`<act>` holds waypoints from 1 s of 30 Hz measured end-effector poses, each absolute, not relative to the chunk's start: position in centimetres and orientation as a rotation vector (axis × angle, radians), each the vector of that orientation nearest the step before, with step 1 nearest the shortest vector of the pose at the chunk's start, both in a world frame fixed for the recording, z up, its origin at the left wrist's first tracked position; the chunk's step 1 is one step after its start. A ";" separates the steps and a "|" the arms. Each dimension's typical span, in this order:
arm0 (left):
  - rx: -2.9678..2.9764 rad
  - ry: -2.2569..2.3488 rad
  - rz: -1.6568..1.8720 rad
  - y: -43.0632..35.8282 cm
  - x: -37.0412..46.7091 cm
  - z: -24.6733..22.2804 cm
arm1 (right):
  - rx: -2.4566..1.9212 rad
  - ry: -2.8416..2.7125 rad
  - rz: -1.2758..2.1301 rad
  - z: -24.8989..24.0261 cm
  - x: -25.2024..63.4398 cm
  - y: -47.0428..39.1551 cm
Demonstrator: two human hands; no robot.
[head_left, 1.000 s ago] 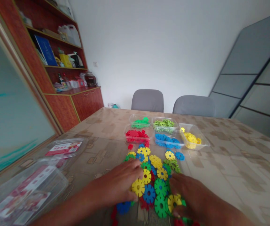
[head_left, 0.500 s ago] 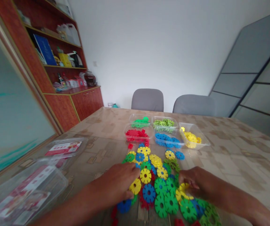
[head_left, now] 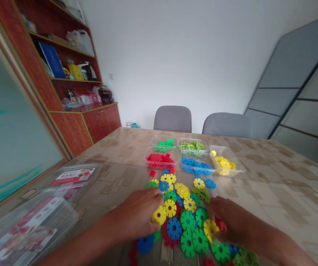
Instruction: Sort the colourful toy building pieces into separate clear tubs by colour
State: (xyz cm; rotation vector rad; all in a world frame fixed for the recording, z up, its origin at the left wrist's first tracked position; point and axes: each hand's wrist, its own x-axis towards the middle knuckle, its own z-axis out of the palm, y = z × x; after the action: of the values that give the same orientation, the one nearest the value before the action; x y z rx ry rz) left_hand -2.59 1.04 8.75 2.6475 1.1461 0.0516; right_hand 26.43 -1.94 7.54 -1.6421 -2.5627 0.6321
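Head: patterned table [head_left: 275,166], white wall [head_left: 189,59]

The person's left hand [head_left: 143,208] is curling its fingers inward at the end of a forearm slanting up from the lower left, while the right hand [head_left: 226,218] is angling inward opposite, palm down, fingers bent, well apart.

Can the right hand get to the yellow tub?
Probably yes: the right hand is on the same side as the yellow tub, and only bare table seems to lie between them.
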 end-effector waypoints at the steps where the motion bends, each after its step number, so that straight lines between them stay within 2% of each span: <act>1: 2.657 1.162 0.095 1.3 -2.5 8.6 | -1.633 -2.549 0.673 7.8 26.3 -2.0; 5: 2.669 1.176 0.321 2.1 -1.8 7.1 | -1.602 -2.469 0.818 8.7 26.2 -2.4; 11: 2.645 1.122 0.298 2.1 -1.0 5.0 | -1.395 -2.347 1.019 8.2 26.6 -1.7; 23: 2.622 1.139 0.298 2.1 -0.9 4.8 | -1.309 -2.055 0.859 4.6 24.5 1.1; 30: 2.600 1.111 0.298 2.0 -0.9 4.8 | -1.481 -2.215 0.537 2.4 24.4 1.2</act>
State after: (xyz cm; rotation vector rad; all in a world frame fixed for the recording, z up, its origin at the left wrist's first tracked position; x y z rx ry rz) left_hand -0.95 2.04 4.83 2.5995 1.1108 0.2976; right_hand 24.43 1.24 2.37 -1.4808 -2.2154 0.5375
